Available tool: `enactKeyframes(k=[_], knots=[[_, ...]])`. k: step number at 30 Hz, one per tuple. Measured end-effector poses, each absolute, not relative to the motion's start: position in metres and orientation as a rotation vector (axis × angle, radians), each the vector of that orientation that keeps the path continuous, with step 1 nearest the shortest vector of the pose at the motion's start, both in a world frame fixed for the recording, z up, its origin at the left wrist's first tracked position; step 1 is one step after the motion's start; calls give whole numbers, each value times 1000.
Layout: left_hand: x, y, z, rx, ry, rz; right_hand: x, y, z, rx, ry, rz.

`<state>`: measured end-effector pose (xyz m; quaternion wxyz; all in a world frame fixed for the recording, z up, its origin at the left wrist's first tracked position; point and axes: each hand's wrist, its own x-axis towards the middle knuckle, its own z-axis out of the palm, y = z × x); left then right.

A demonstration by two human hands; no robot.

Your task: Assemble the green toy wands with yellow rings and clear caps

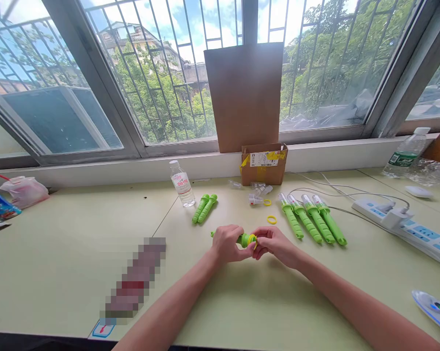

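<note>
My left hand [227, 243] is wrapped round a green spiral-grooved stick [244, 239], which lies sideways just above the table. A yellow ring [252, 240] sits at the right end of that stick. The fingertips of my right hand [273, 245] are closed on the ring at this end. Two similar green sticks [205, 208] lie side by side beyond my left hand. Several more green sticks with clear tops [311, 222] lie in a row to the right. Loose yellow rings [271, 220] and clear plastic caps [256, 199] rest in front of the box.
A small cardboard box [264, 170] stands by the window wall. A water bottle [183, 185] is left of it. At right are a power strip [411, 226] with cables, a larger bottle [406, 153] and a white device [435, 309]. A pixelated patch [135, 280] covers something at left.
</note>
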<state>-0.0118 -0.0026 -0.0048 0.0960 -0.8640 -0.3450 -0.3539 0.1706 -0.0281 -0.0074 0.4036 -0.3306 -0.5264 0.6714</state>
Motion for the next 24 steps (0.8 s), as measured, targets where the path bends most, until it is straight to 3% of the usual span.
enactKeyframes(k=[12, 24], knots=[[-12, -3, -13, -2481, -1021, -1115, 165, -35, -9, -720, -1122, 1939], [-9, -5, -10, -2551, -1353, -1053, 168, -36, -2, -711, -1120, 1894]])
